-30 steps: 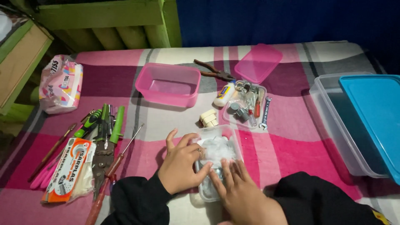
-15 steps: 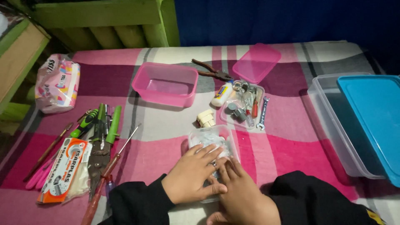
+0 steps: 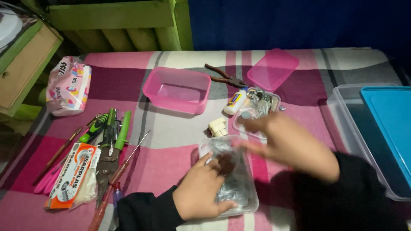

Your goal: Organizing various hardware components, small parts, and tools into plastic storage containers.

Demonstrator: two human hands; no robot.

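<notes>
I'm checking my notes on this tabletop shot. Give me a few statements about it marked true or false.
1. The left hand rests on the clear container of metal bits. True.
2. The right hand lies flat on that same container. False: it is lifted and blurred, nearer the small tray of tools.
3. The pink tub holds pliers. False: it looks empty; the pliers lie behind it on the cloth.
4. The pink lid lies apart from the pink tub. True.
5. Green-handled snips lie left of the hands. True.
</notes>
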